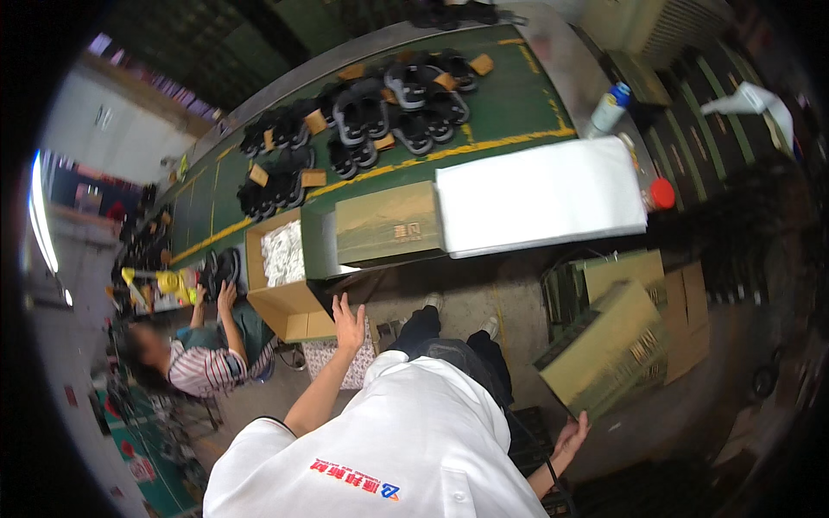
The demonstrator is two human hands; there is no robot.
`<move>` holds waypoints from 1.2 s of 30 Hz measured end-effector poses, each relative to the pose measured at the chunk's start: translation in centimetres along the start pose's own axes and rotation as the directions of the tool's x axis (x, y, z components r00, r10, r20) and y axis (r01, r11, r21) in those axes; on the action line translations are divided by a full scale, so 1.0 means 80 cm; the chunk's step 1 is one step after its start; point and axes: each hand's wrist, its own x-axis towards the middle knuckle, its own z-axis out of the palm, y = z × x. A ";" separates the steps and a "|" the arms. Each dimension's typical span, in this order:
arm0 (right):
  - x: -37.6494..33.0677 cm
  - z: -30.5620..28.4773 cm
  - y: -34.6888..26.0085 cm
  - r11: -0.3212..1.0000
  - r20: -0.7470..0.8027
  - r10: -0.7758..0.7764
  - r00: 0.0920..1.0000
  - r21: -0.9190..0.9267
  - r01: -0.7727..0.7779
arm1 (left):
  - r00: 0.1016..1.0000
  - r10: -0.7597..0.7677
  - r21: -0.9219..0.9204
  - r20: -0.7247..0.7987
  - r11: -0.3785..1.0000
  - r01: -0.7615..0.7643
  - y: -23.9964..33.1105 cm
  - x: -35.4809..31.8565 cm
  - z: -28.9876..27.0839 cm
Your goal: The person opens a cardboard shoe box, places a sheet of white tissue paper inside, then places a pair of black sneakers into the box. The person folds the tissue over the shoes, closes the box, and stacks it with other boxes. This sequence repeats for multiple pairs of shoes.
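Observation:
My right hand (570,438) grips the lower corner of a closed olive-green shoe box (604,352), held tilted off to my right. Fingers spread, my left hand (349,323) is raised beside the flap of an open shoe box (292,316) and holds nothing. White crumpled paper (282,255) fills that open box at the table edge. Another olive box (389,223) lies closed on the table right of it, next to a stack of white sheets (540,198).
Several pairs of dark sandals (358,116) with tan tags stand on the green table (484,138). At left a co-worker (207,367) in a striped top handles dark shoes (226,266). A spray can (610,108) and a red-capped container (661,194) stand at right. More boxes (686,319) are stacked on the right.

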 end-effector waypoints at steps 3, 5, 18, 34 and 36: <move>0.022 0.190 -0.025 0.964 0.229 -0.047 0.972 -0.244 0.104 | 0.998 -0.054 -0.134 -0.026 0.990 0.051 -0.025 -0.015 0.008; 0.030 0.334 -0.054 0.822 0.546 -0.182 0.818 -0.373 0.431 | 0.998 -0.055 -0.249 -0.021 0.967 0.048 -0.018 -0.004 0.009; -0.111 0.688 0.049 0.120 0.905 -0.018 0.424 -0.419 0.900 | 0.940 0.081 -0.847 0.331 0.465 0.258 0.067 0.208 -0.067; -0.025 0.624 0.155 0.873 0.642 0.274 0.716 -0.479 0.095 | 0.899 0.153 -0.803 0.410 0.528 0.276 0.061 0.243 -0.091; -0.019 0.622 0.152 0.945 0.670 0.318 0.671 -0.285 -0.164 | 0.926 0.102 -0.715 0.362 0.668 0.206 0.051 0.254 -0.101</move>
